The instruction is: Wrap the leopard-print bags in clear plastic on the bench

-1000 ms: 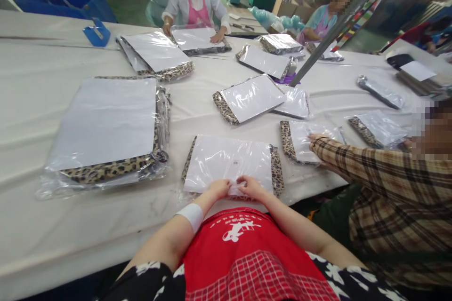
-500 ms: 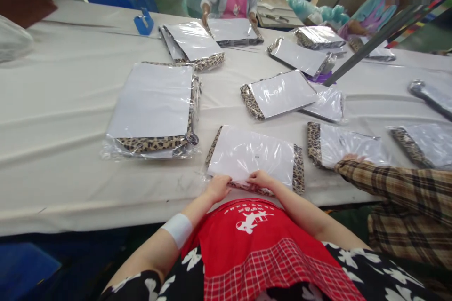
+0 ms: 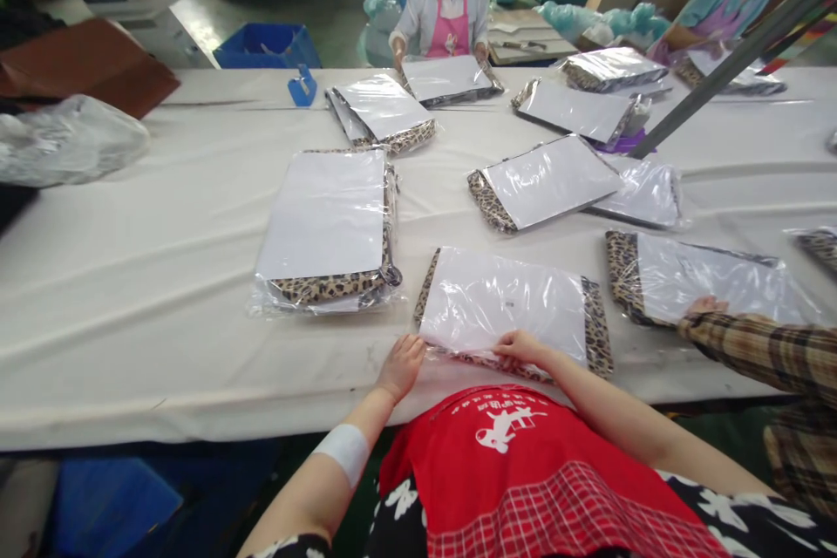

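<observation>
Smoothing is judged best kept light: the bagged leopard-print bundle (image 3: pixel 506 292), at twelve o'clock, is touched at its six by the right hand (image 3: pixel 523 350), left hand (image 3: pixel 401 365) at eight; pinching cannot be confirmed.

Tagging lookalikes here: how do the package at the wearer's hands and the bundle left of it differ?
The front package has its long side along the table edge; the left bundle runs lengthwise away from it. The right hand touches the front package; no hand touches the left bundle. Both show clear plastic, white paper and leopard print.
</observation>
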The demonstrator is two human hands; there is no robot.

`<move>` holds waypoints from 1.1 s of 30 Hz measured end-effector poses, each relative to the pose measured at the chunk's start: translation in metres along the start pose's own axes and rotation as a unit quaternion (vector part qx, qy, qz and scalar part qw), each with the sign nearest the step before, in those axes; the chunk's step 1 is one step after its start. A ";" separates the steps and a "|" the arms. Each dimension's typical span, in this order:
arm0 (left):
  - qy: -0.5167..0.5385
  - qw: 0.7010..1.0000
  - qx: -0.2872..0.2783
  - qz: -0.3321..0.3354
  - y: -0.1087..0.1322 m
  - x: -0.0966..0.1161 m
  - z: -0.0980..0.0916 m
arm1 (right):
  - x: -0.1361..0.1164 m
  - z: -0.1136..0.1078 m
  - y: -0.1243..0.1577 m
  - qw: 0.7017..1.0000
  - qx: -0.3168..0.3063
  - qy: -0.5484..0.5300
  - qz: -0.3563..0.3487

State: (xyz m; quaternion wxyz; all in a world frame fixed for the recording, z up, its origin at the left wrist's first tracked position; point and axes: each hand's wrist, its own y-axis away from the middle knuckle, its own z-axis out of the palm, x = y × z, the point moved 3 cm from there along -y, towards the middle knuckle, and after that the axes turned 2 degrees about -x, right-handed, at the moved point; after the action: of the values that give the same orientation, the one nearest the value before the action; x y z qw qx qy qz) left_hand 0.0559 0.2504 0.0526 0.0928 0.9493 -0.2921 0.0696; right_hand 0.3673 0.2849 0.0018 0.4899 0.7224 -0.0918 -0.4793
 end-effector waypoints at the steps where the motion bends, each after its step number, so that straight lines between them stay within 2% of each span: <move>1: 0.004 1.000 -0.001 0.005 0.002 -0.002 -0.005 | 0.000 0.000 0.000 1.000 0.002 -0.004 0.000; 5: 0.025 0.999 -0.017 0.033 0.010 -0.005 -0.022 | -0.001 -0.001 0.001 1.000 0.010 -0.005 0.006; 9: 0.054 0.996 -0.051 0.039 0.006 0.005 -0.033 | -0.005 0.000 0.005 1.000 0.000 -0.011 0.003; 12: 0.104 0.992 -0.067 0.002 -0.014 0.020 -0.035 | -0.007 0.000 0.006 1.000 0.003 -0.010 0.006; 14: 0.124 0.987 -0.097 -0.029 -0.032 0.030 -0.032 | -0.007 0.000 0.006 1.000 0.010 -0.005 0.009; 17: 0.115 0.979 -0.153 -0.068 -0.055 0.040 -0.024 | -0.008 0.000 0.007 1.000 0.017 0.001 0.014; 19: 0.108 0.976 -0.170 -0.081 -0.063 0.041 -0.020 | -0.011 0.001 0.008 1.000 0.019 0.002 0.015; 22: 0.112 0.977 -0.168 -0.069 -0.063 0.039 -0.018 | -0.014 0.001 0.011 1.000 0.019 -0.001 0.013; 27: 0.109 0.982 -0.154 -0.025 -0.049 0.040 -0.016 | -0.010 0.000 0.009 1.000 0.011 0.001 0.009; 33: 0.104 0.984 -0.133 -0.053 -0.042 0.040 -0.013 | -0.004 -0.001 0.005 1.000 0.007 0.006 0.009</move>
State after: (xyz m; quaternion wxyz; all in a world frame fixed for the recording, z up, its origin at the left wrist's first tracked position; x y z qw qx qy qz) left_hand 0.1113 0.2657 0.0665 0.2517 0.9304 -0.2364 0.1231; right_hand 0.3678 0.2852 0.0077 0.4898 0.7278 -0.0982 -0.4699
